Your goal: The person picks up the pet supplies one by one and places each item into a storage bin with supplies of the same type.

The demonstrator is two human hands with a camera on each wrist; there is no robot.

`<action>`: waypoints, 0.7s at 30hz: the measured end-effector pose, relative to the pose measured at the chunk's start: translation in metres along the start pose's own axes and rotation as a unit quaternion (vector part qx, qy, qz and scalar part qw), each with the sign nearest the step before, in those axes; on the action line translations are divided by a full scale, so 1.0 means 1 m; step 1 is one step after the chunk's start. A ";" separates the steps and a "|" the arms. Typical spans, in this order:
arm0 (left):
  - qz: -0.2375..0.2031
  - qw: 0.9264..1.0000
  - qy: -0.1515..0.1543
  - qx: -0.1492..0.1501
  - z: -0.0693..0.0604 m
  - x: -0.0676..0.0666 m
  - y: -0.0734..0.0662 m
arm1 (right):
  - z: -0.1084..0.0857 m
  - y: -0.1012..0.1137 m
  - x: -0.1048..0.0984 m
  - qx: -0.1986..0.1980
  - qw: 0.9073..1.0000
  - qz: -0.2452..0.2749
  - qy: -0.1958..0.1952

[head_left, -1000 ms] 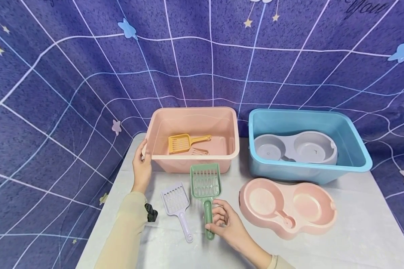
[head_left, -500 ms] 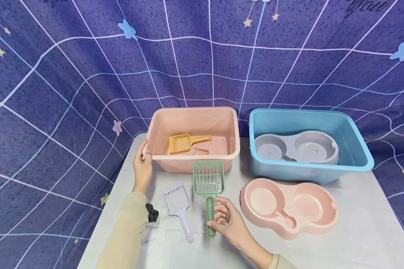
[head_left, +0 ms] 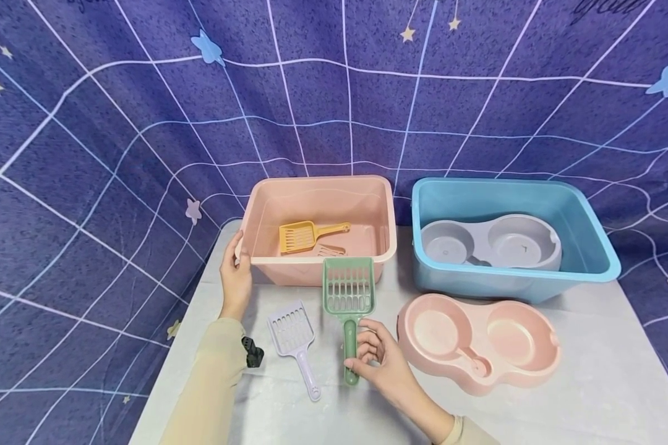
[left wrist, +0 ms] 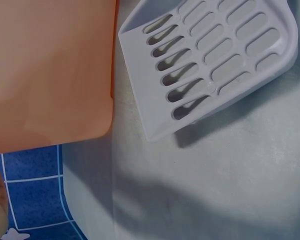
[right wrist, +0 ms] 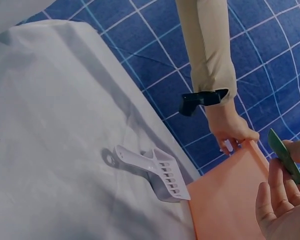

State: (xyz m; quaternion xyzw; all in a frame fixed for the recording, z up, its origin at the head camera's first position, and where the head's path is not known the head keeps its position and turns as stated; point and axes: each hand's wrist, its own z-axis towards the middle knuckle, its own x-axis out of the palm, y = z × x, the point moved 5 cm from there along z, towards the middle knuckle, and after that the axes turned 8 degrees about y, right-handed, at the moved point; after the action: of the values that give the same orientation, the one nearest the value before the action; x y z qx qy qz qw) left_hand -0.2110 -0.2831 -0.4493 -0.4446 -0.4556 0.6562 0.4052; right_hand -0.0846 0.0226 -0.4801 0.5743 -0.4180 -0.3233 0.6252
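In the head view my left hand (head_left: 236, 284) grips the left front corner of a pink litter box (head_left: 323, 272). In the right wrist view its fingers curl over the rim. My right hand (head_left: 386, 371) pinches the handle of a green litter scoop (head_left: 350, 337), its slotted head pointing away and overlapping the box's front rim in view. A lavender litter scoop (head_left: 305, 371) lies on the table between my arms. Inside the pink box is a yellow litter scoop (head_left: 324, 231), and below it a pinkish slotted piece (head_left: 334, 252), partly hidden by the front wall.
A blue litter box (head_left: 479, 281) stands to the right, holding a grey double bowl (head_left: 481, 238). In front of it sits a pink double bowl (head_left: 475, 337), just right of my right hand. A blue curtain (head_left: 334, 93) hangs behind the table. My left wrist wears a black device (head_left: 252, 352).
My right hand has carried the green litter scoop forward and slightly right, toward the pink box's front rim. My left hand stays at the box's corner.
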 end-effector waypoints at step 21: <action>-0.010 1.000 -0.008 -0.007 0.000 0.001 0.001 | 0.017 0.017 -0.004 -0.045 0.999 0.003 -0.023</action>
State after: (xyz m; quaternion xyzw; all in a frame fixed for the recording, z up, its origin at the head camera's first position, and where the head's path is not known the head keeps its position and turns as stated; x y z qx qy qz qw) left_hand -0.2117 -0.2830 -0.4506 -0.4378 -0.4681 0.6521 0.4050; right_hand -0.1028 0.0212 -0.4643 0.5371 -0.4191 -0.3526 0.6415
